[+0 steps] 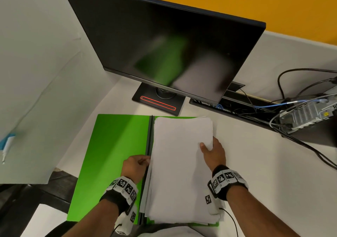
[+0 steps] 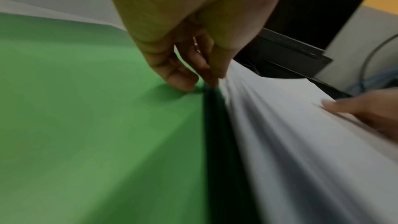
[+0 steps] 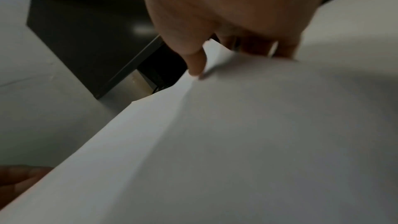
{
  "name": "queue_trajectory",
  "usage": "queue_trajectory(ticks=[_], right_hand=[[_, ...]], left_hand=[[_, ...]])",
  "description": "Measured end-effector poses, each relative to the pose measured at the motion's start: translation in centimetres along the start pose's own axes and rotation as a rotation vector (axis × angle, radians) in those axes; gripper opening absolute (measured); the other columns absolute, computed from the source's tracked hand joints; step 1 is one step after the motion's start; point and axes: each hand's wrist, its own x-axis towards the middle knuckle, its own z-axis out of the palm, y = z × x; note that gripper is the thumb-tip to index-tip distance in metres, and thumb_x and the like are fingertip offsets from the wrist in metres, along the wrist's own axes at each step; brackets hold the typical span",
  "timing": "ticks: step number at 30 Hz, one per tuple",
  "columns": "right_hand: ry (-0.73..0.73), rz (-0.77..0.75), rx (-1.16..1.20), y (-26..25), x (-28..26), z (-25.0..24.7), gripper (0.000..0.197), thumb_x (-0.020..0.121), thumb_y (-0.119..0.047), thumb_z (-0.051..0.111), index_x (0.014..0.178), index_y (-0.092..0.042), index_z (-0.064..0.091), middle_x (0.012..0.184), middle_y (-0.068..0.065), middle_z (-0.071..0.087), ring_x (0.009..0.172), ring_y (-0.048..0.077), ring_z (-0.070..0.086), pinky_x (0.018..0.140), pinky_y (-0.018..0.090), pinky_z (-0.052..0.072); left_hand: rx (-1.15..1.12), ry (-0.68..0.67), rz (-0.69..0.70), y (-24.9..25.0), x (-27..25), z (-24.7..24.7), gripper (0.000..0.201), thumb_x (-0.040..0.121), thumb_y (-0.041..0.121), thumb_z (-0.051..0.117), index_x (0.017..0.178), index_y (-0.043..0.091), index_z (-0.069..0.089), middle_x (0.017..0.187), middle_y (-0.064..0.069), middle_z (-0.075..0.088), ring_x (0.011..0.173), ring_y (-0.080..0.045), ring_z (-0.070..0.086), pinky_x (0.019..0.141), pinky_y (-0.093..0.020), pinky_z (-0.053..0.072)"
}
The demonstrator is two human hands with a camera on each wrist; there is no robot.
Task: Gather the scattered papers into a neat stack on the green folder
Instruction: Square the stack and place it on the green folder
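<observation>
1. The big flat green plastic folder [image 1: 111,156] lies open on the white desk [image 1: 255,173], close to the person. That way both hands can reach it.
2. The pile of plain white paper sheets [image 1: 182,173] sits on the right half of the folder, just beside the dark fold in the middle. So the papers are already where the task wants them.
3. The pile is not tidy yet. Some edges stick out at the near end and along the left side, like steps.
4. The right hand [image 1: 213,153] grasps the right edge of the pile. The thumb lies on top and the other fingers go under. I think it holds the sheets so they do not slide.
5. The left hand [image 1: 135,165] has its fingers curled at the left edge of the pile, by the fold. In the left wrist view the fingertips [image 2: 212,76] pinch the paper edges. I think it squeezes from this side to make the edges line up.
6. The black computer screen [image 1: 164,50] stands behind the folder, well apart from the pile. Grey and blue cables [image 1: 291,105] lie far off to the right.
</observation>
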Motion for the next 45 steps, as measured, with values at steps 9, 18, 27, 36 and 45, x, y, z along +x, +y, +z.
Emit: queue_trajectory(ticks=[9, 18, 27, 36, 45], right_hand=[[-0.036, 0.075, -0.287, -0.1, -0.1, 0.0, 0.074, 0.084, -0.042, 0.067, 0.142, -0.010, 0.036, 0.137, 0.017, 0.039, 0.128, 0.037, 0.038, 0.105, 0.045, 0.036], [-0.070, 0.120, -0.203, 0.1, 1.3, -0.6, 0.075, 0.074, -0.041, 0.078, 0.133, -0.010, 0.043, 0.130, 0.015, 0.051, 0.117, 0.033, 0.052, 0.100, 0.040, 0.046], [-0.145, 0.200, -0.356, -0.9, 0.5, -0.7, 0.087, 0.074, -0.046, 0.076, 0.140, -0.006, 0.037, 0.139, 0.017, 0.046, 0.126, 0.036, 0.047, 0.106, 0.044, 0.040], [-0.224, 0.038, -0.294, 0.0, -0.8, -2.3, 0.068, 0.081, -0.030, 0.073, 0.138, -0.007, 0.043, 0.135, 0.015, 0.054, 0.121, 0.033, 0.053, 0.101, 0.037, 0.045], [-0.328, -0.061, -0.228, 0.2, -2.3, -4.3, 0.061, 0.098, -0.050, 0.037, 0.136, -0.004, 0.048, 0.139, 0.016, 0.051, 0.126, 0.033, 0.049, 0.106, 0.036, 0.037]], left_hand=[[0.317, 0.431, -0.338, -8.2, 0.6, -8.6, 0.051, 0.078, 0.043, 0.068, 0.122, 0.019, 0.056, 0.131, -0.020, 0.045, 0.121, -0.039, 0.039, 0.098, -0.049, 0.037], [0.135, 0.310, -0.541, -11.7, -0.8, -12.7, 0.066, 0.081, 0.043, 0.066, 0.130, 0.000, 0.051, 0.132, -0.028, 0.052, 0.121, -0.043, 0.051, 0.103, -0.045, 0.042], [0.315, 0.371, -0.339, -6.5, -5.4, -15.1, 0.050, 0.088, 0.033, 0.059, 0.132, 0.010, 0.052, 0.130, -0.023, 0.055, 0.118, -0.042, 0.053, 0.099, -0.046, 0.042], [0.240, 0.311, 0.183, 2.2, -15.8, -14.5, 0.039, 0.087, 0.020, 0.060, 0.125, 0.030, 0.058, 0.111, 0.003, 0.069, 0.084, -0.017, 0.069, 0.081, -0.032, 0.051], [-0.187, -0.156, 0.201, 7.0, -17.0, -3.7, 0.062, 0.071, 0.070, 0.052, 0.120, 0.032, 0.059, 0.114, 0.009, 0.067, 0.099, -0.010, 0.065, 0.078, -0.032, 0.053]])
